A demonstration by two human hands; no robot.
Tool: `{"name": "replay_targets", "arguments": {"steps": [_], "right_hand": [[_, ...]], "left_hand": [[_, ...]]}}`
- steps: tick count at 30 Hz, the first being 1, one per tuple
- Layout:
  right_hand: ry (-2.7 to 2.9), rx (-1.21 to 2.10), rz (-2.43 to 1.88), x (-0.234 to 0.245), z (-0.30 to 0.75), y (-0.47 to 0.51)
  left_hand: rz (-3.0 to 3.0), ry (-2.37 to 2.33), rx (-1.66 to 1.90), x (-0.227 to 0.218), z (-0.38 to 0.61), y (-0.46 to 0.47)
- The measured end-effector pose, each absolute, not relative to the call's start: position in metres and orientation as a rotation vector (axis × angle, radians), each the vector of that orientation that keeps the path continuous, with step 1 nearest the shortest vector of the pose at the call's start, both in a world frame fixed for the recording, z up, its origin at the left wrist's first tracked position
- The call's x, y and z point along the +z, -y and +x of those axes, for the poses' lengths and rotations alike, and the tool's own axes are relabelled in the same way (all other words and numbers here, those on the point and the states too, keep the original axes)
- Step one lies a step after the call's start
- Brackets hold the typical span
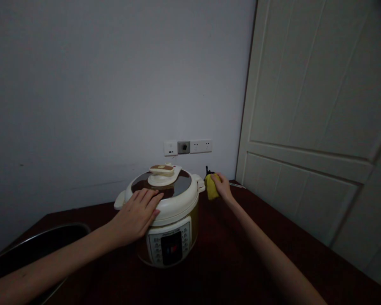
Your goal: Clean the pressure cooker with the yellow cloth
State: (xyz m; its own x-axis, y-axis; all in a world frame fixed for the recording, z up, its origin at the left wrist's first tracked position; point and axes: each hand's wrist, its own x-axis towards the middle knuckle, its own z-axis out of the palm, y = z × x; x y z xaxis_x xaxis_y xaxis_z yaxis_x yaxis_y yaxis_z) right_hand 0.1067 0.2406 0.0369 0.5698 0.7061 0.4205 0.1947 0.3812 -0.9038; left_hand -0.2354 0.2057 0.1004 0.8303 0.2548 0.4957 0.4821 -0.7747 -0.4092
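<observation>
In the head view, the left hand point(135, 216) is laid open and flat, fingers spread, on the cooker point(174, 207), right under the palm (its lid point(178, 183) is on). A yellow cloth point(212, 187) is held in the closed right hand point(220, 183), just beside the cooker's handle point(199, 183).

Glossy plastic pressure cooker point(178, 186), matt yellow cloth point(212, 187).
</observation>
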Motion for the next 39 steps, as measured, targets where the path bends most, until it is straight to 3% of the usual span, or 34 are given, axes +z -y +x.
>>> {"name": "replay_targets", "arguments": {"steps": [7,17,20,27,30,33,39], "right_hand": [[0.879,0.777,-1.083,0.047,0.079,-0.268],[0.815,0.798,-1.001,0.025,0.070,-0.196],[0.898,0.666,-1.075,0.033,0.072,-0.176],[1.417,0.014,-1.035,0.084,0.052,-0.163],[1.707,-0.167,-0.929,0.103,0.041,-0.178],[1.885,-0.088,-0.958,0.109,0.036,-0.193],[1.978,0.065,-0.945,0.097,0.039,-0.200]], "left_hand": [[-2.464,0.549,-0.541,0.102,-0.234,-0.204],[-2.511,0.568,-0.557,0.104,-0.233,-0.201],[-2.608,0.620,-0.561,0.112,-0.233,-0.198],[-2.981,0.900,-0.675,0.156,-0.219,-0.200],[-2.845,1.035,-0.850,0.174,-0.219,-0.203],[-2.614,1.164,-1.184,0.178,-0.230,-0.208],[-2.221,1.574,-2.042,0.128,-0.258,-0.237]]}}
